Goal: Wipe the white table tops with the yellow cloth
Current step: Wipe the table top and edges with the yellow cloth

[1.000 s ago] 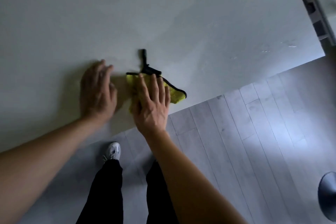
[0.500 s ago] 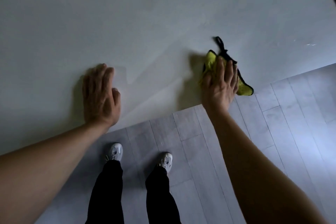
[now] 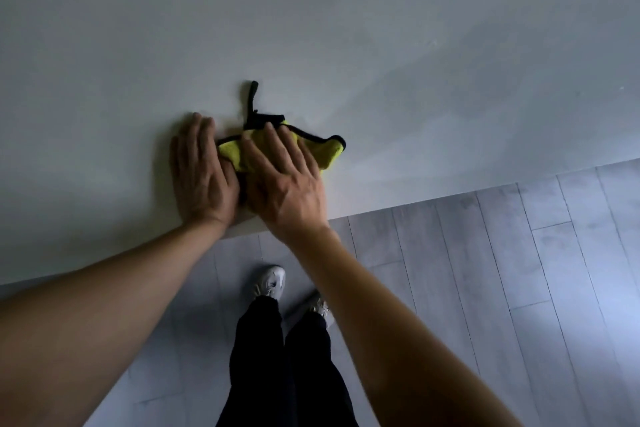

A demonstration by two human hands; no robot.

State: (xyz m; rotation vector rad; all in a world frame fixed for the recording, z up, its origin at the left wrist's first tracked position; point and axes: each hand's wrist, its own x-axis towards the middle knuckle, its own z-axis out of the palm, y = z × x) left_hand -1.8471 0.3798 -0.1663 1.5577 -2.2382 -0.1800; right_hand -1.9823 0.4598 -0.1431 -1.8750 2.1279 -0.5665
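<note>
I am pressing my flat right hand (image 3: 287,180) on the yellow cloth (image 3: 327,152) to wipe the tabletop (image 3: 346,45), my open left hand (image 3: 199,172) bracing beside it.

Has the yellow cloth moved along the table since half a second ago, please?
Yes. The yellow cloth, pressed flat under the right hand, has slid leftward along the table edge, back beside the resting left hand.

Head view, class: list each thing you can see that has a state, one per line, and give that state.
yellow cloth: bunched, flat on the table, black loop free
right hand: fingers straight, pressing the cloth
left hand: flat on the table beside the cloth
white table top: streaked in places
</note>
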